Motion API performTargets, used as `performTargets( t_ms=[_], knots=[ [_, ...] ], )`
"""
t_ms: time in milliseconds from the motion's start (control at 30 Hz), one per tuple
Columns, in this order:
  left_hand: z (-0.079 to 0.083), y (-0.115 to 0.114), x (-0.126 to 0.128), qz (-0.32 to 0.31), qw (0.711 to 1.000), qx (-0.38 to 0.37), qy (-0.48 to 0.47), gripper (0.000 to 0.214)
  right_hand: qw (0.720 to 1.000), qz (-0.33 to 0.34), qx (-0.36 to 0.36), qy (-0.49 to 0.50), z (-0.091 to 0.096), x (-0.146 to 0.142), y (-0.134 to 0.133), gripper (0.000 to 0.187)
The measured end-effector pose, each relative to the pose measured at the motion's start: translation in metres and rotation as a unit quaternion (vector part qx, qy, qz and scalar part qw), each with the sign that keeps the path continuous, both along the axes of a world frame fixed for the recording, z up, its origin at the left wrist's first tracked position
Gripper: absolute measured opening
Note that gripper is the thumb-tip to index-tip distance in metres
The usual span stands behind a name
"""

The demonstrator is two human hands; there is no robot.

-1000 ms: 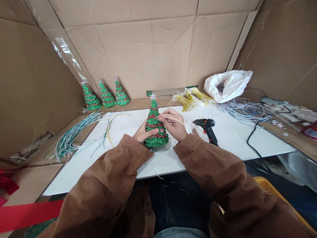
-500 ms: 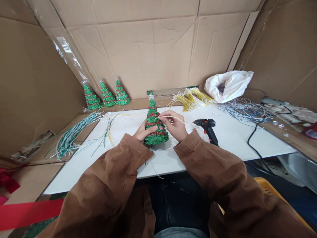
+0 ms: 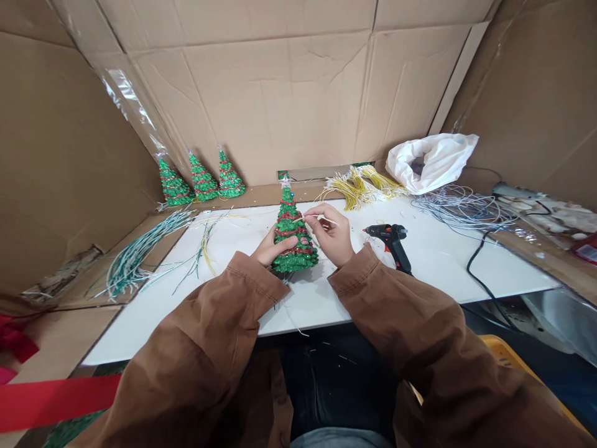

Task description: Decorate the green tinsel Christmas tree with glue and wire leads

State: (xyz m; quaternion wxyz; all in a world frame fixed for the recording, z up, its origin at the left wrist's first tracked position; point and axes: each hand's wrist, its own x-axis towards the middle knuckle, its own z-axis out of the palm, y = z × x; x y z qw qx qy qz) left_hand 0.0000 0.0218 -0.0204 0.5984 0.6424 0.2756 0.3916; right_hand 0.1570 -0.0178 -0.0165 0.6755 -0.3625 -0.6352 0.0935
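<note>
A small green Christmas tree figure (image 3: 293,249), with red garlands and a clear star on top, stands upright over the white board. My left hand (image 3: 271,247) is closed round its lower left side, with the thumb across the front. On the tree's right side, my right hand (image 3: 332,231) pinches a thin pale-yellow strand (image 3: 298,219), whose tip meets the foliage about mid-height. Its far end is hidden by the fingers. Loose wires show under the tree's base. To the right of my right hand lies a black hot glue gun (image 3: 389,236), nozzle pointing left.
Three similar trees (image 3: 203,177) stand at the back left. Green-and-white wires (image 3: 135,255) lie on the left, yellow-and-white wire bundles (image 3: 357,186) at the back. A white bag (image 3: 443,163) and blue-grey wires (image 3: 459,205) sit at the right. Cardboard walls (image 3: 261,93) enclose the white board (image 3: 429,274).
My right hand has shifted slightly right and down, still pinching the strand. The strand's long end that stuck out to the right no longer shows. My left hand keeps its hold on the tree.
</note>
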Motion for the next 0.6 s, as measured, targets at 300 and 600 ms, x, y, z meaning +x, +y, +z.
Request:
performTargets(
  t_ms=[300, 600],
  knots=[
    [-0.001, 0.000, 0.000, -0.005, 1.000, -0.009, -0.006, 0.071, 0.999, 0.021, -0.024, -0.044, -0.002, 0.000, 0.004, 0.020],
    [0.014, 0.003, -0.005, 0.038, 0.963, -0.218, -0.157, 0.040, 0.999, -0.018, -0.028, 0.034, -0.003, -0.001, 0.000, 0.022]
  ],
)
